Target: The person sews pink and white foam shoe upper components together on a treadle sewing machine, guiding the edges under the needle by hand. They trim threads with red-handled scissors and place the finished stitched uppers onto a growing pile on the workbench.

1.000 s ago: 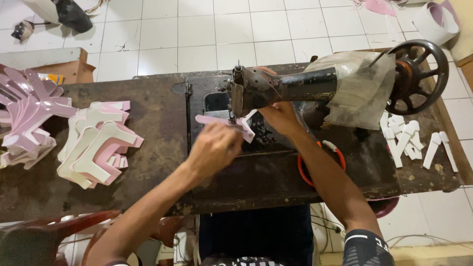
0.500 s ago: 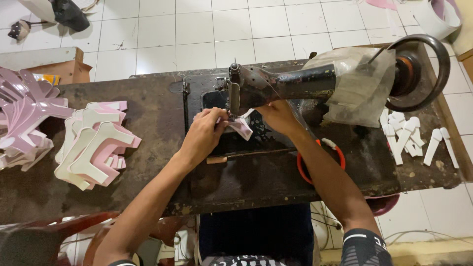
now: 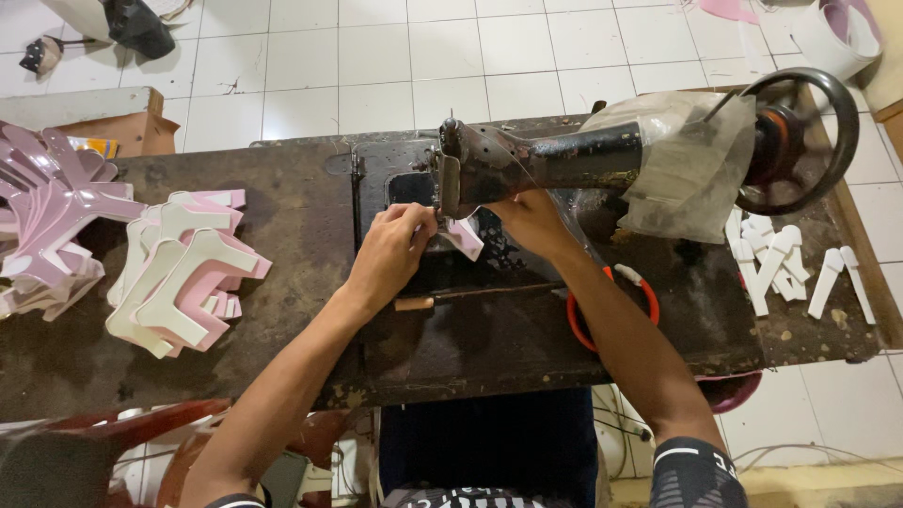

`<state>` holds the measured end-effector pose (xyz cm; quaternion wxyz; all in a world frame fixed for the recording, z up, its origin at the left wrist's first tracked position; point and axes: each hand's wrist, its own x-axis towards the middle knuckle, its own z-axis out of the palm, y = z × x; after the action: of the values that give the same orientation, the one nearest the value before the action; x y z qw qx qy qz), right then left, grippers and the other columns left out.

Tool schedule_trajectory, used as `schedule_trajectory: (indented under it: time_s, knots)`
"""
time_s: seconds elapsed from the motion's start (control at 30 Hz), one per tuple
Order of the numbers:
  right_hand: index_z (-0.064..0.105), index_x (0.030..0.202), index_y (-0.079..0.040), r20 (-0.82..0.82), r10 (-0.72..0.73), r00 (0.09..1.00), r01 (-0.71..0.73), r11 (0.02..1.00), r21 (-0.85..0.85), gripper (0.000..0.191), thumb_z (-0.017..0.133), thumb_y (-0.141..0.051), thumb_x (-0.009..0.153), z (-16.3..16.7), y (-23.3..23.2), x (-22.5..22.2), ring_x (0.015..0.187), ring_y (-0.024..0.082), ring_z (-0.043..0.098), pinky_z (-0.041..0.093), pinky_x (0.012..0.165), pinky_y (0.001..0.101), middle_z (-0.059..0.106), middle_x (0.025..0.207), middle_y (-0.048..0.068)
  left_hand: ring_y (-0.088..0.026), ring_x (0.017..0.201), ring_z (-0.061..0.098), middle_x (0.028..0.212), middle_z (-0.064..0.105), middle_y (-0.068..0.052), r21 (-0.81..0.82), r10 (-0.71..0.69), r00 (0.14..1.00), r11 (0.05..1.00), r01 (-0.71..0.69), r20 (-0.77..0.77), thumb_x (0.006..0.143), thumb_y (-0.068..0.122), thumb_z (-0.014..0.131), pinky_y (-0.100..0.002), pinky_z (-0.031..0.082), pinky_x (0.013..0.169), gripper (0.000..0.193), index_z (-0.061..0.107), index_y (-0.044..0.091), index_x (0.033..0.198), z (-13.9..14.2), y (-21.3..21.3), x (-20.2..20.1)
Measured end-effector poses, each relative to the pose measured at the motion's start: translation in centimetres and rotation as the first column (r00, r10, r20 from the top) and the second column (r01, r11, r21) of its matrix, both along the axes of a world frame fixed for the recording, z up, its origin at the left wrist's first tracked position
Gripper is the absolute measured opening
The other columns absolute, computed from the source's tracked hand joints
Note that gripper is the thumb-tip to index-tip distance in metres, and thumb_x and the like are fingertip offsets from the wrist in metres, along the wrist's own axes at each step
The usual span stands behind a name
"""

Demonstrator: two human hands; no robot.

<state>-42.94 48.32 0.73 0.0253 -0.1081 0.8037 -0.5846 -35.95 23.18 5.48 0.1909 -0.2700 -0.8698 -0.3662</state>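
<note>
An old black sewing machine (image 3: 564, 155) stands on a worn dark table (image 3: 282, 339). My left hand (image 3: 390, 254) presses a small pink piece (image 3: 466, 235) flat on the machine bed just left of the needle. My right hand (image 3: 531, 221) holds the same piece from the right, partly hidden under the machine arm. The needle area itself is hidden by the machine head.
A stack of pink and white cut pieces (image 3: 183, 273) lies at the left, with a larger pink pile (image 3: 47, 221) beyond it. White strips (image 3: 781, 259) lie at the right by the handwheel (image 3: 800, 141). An orange ring (image 3: 611, 310) sits near my right forearm.
My left hand has brought the pink piece up from mid-table to the needle. Both hands now sit close together at the machine head.
</note>
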Motion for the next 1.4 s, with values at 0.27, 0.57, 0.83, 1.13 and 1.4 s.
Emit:
schedule_trajectory:
  time_s: [0.27, 0.57, 0.83, 1.13, 1.4]
  knots:
    - [0.077, 0.097, -0.004, -0.021, -0.001, 1.0, 0.001, 1.0, -0.008, 0.013, 0.074, -0.017, 0.093, -1.8, 0.5, -0.6, 0.076, 0.006, 0.06, 0.047, 0.063, 0.0269, 0.07, 0.082, -0.003, -0.034, 0.102, 0.066, 0.096, 0.07, -0.009, 0.009, -0.023, 0.999, 1.0, 0.023, 0.046, 0.093, 0.005, 0.069, -0.046, 0.05, 0.09, 0.01, 0.06, 0.006, 0.095, -0.1, -0.3, -0.6]
    - [0.077, 0.099, -0.006, 0.0, -0.014, 1.0, 0.014, 1.0, 0.003, 0.017, 0.074, -0.021, 0.094, -0.9, 0.0, -0.1, 0.07, 0.004, 0.056, 0.044, 0.058, 0.0272, 0.067, 0.078, -0.006, -0.036, 0.102, 0.066, 0.097, 0.071, -0.011, 0.032, -0.045, 0.993, 0.999, 0.042, 0.105, 0.091, 0.002, 0.067, -0.046, 0.053, 0.085, 0.011, 0.059, 0.006, 0.097, 0.3, -0.7, -0.7]
    - [0.076, 0.084, -0.003, 0.096, -0.027, 0.995, 0.025, 1.0, 0.019, 0.021, 0.075, -0.021, 0.094, -0.6, 0.6, 0.0, 0.06, 0.005, 0.05, 0.034, 0.049, 0.0275, 0.058, 0.065, -0.005, -0.04, 0.101, 0.064, 0.103, 0.067, -0.018, 0.07, 0.014, 0.997, 0.997, -0.008, -0.08, 0.087, 0.011, 0.072, -0.045, 0.051, 0.087, 0.021, 0.06, 0.001, 0.101, 1.3, -0.5, 0.4]
    - [0.072, 0.09, -0.003, 0.037, 0.013, 0.999, -0.006, 0.982, -0.187, 0.019, 0.074, -0.021, 0.096, -2.2, 0.3, -0.7, 0.066, 0.003, 0.05, 0.035, 0.053, 0.0258, 0.06, 0.075, -0.004, -0.037, 0.116, 0.059, 0.119, 0.063, -0.016, -0.096, 0.098, 0.992, 0.99, -0.106, -0.078, 0.082, 0.026, 0.081, -0.049, 0.048, 0.1, 0.042, 0.067, 0.0, 0.111, 0.7, 0.1, 2.0]
    - [0.073, 0.098, -0.003, -0.232, 0.281, 0.931, -0.167, 0.895, 0.414, 0.015, 0.071, -0.018, 0.095, 4.1, 0.0, 2.1, 0.069, 0.019, 0.07, 0.052, 0.063, 0.036, 0.072, 0.081, 0.013, -0.038, 0.132, 0.054, 0.137, 0.06, -0.019, -0.088, -0.006, 0.999, 0.996, 0.002, -0.045, 0.088, 0.024, 0.078, -0.046, 0.044, 0.112, 0.045, 0.066, -0.001, 0.124, 0.8, -0.8, 1.5]
